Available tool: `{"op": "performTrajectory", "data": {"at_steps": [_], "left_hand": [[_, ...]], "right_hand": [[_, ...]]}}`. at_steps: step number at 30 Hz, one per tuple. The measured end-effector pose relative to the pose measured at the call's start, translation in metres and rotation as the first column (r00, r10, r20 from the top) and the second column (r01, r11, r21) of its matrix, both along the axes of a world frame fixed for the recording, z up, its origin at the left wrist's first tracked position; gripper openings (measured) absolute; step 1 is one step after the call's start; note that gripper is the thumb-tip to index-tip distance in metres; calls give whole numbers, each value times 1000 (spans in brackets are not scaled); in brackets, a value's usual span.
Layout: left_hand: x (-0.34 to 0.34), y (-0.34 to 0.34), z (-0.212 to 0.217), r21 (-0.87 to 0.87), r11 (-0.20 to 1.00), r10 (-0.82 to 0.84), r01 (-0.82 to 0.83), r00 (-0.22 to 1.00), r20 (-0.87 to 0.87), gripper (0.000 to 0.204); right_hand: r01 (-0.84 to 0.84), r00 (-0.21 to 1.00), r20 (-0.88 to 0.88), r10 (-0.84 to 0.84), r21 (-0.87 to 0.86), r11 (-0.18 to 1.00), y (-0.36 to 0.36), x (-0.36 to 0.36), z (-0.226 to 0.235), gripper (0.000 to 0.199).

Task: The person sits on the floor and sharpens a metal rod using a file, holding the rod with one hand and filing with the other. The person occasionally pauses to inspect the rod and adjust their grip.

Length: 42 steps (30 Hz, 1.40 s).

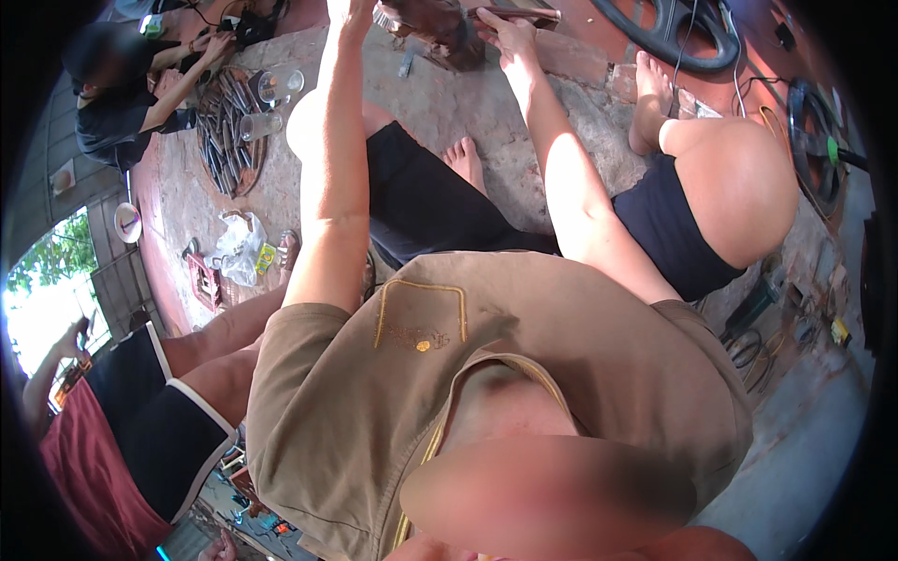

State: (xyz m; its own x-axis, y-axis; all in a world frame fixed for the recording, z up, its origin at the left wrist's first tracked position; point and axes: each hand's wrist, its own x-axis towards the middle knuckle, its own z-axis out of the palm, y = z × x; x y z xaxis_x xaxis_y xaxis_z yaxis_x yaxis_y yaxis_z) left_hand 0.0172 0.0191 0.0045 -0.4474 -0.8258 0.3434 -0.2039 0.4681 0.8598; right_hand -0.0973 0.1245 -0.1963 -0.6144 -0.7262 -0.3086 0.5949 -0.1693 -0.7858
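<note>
At the upper edge, my left hand (350, 13) is cut off by the frame, so its fingers do not show. To its right stands a rough, dark reddish-brown block (447, 35) on the worn concrete floor. My right hand (513, 39) is beside that block, closed on a long thin brown bar (544, 16). The bar's other end reaches toward the block; whether they touch I cannot tell. A small flat metal piece (405, 64) lies on the floor left of the block.
At left, a person in dark clothes (112, 103) works by a round tray (251, 178) of dark metal pieces, with clear plastic cups (262, 126) beside it. Another person in dark shorts (140, 411) is nearer. A plastic bag (238, 248) lies between. Black wheels (678, 42) stand at upper right.
</note>
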Motion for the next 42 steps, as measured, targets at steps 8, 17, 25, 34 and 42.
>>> {"op": "performTrajectory", "data": {"at_steps": [8, 17, 25, 34, 42], "left_hand": [[12, 1, 12, -13, 998, 57, -57, 998, 21, 19], [12, 6, 15, -49, 992, 123, -120, 989, 81, 20], [8, 4, 14, -68, 991, 120, -118, 993, 17, 18], [1, 14, 22, 110, 986, 114, -129, 985, 128, 19], [19, 8, 16, -525, 851, 182, -28, 953, 244, 20]], "right_hand": [[-125, 953, -288, 89, -107, 986, -40, 11, 20, 14], [-124, 924, -369, 99, -44, 991, -33, 8, 19, 13], [83, 641, -763, 81, 174, 981, -34, -12, 3, 17], [39, 961, -275, -2, 131, 991, 5, -13, 8, 22], [-10, 982, -186, 30, 109, 994, -8, 6, 27, 23]]}}
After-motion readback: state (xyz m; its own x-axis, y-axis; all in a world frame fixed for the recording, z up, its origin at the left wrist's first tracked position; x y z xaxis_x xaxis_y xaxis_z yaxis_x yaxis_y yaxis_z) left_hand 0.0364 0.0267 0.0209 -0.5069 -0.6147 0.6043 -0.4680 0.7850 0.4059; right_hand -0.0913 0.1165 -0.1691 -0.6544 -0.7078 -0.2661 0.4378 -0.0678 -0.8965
